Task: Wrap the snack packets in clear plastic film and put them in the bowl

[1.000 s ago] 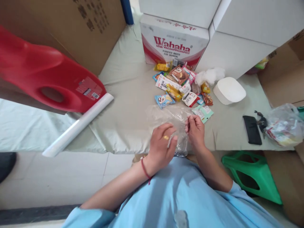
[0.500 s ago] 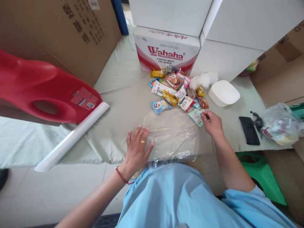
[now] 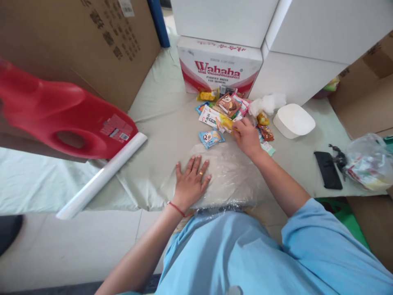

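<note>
A sheet of clear plastic film point(image 3: 229, 176) lies spread flat on the pale cloth-covered surface point(image 3: 162, 135) in front of me. My left hand point(image 3: 192, 180) rests flat on the film's left part, fingers stretched out. My right hand point(image 3: 245, 137) reaches past the film's far edge into a pile of small snack packets point(image 3: 225, 108), its fingers curled on a yellow packet point(image 3: 227, 123). A blue packet point(image 3: 211, 138) lies alone just left of that hand.
A red plastic jug point(image 3: 58, 119) and a white roll point(image 3: 102, 176) lie at the left. Cardboard boxes and a Wahaha carton point(image 3: 219, 67) stand behind the pile. A white lidded tub point(image 3: 294, 119), a black phone point(image 3: 328, 175) and a filled plastic bag point(image 3: 367, 162) sit at the right.
The film, bunched between both hands a second ago, now lies spread flat. My left hand has flattened onto it. My right hand moved from a green packet leftward into the snack pile.
</note>
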Motion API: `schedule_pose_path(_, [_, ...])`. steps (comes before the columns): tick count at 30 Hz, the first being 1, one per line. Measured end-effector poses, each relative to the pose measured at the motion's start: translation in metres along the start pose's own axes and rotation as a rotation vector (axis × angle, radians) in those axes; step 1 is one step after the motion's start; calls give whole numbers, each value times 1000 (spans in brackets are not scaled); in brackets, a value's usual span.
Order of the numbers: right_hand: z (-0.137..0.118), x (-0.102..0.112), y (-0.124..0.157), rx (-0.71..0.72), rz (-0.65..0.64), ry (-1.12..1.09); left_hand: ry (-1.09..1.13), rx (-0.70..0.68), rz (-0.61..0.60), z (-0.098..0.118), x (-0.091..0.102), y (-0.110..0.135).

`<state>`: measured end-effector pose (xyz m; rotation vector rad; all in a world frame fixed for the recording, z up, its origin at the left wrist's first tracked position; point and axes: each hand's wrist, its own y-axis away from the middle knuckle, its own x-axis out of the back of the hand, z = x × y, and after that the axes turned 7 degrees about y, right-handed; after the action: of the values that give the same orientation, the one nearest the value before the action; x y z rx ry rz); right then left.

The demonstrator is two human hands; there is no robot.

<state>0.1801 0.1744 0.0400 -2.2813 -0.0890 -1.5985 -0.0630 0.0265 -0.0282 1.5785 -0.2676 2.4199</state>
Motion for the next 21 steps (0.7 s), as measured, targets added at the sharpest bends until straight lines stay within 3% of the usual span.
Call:
schedule_pose_path(2, [2, 7, 28, 50, 145, -131, 10, -4, -6, 0, 1, 0])
schedule_pose_path(4, [1, 8, 61, 111, 160, -249, 20, -9, -8, 1, 3, 0])
schedule_pose_path(7, [1, 3, 110, 315, -73, -319, 37, -5, 0, 2, 4, -1])
schedule_pose_path(10, [6, 2, 141, 532, -297, -253, 38, 4, 8, 2, 3, -1])
schedule_pose_path(12, [11, 7, 148, 561, -276, -210, 26, 2, 4, 2, 2, 0])
schedule_pose_path(16, [9, 10, 135, 477, -137, -111, 6, -1, 3, 1, 0, 0])
schedule_pose_path(21, [-10, -11, 118, 568, -241, -12, -4, 4, 27, 1, -2, 1])
